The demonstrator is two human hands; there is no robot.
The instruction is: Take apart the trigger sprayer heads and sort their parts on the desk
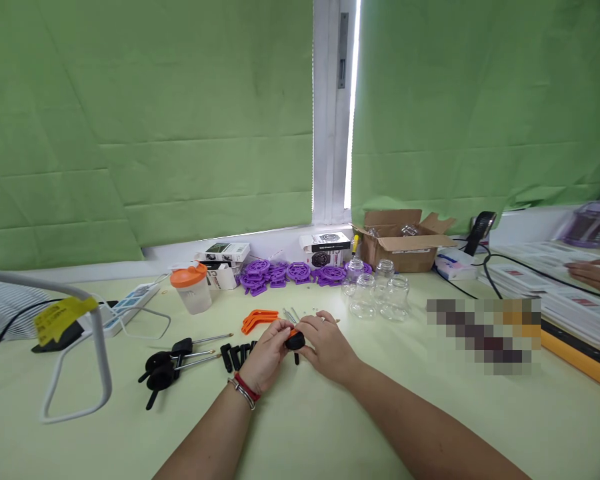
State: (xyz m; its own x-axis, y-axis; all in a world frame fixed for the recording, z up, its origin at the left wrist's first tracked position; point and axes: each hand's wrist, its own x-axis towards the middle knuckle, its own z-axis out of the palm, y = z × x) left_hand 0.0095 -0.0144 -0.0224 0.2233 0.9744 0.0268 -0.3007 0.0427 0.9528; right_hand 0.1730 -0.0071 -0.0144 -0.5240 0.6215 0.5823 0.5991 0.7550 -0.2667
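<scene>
My left hand (266,352) and my right hand (326,345) meet over the pale green table (300,427), both closed on one small black part with an orange piece (295,339). A row of black handle pieces (237,354) lies just left of my hands. Further left lie black-handled tools with metal shafts (173,365). Orange plastic pieces (258,319) and thin metal rods (290,314) lie just beyond my hands. My left wrist wears a red band and a metal bracelet.
Several clear glass jars (375,293), purple plastic wheels (287,273), small boxes (325,248), an open cardboard box (400,239), an orange-lidded cup (193,288) and a power strip (130,305) line the back. Another person's hand (595,275) rests on papers at right. A white fan frame (87,353) stands left.
</scene>
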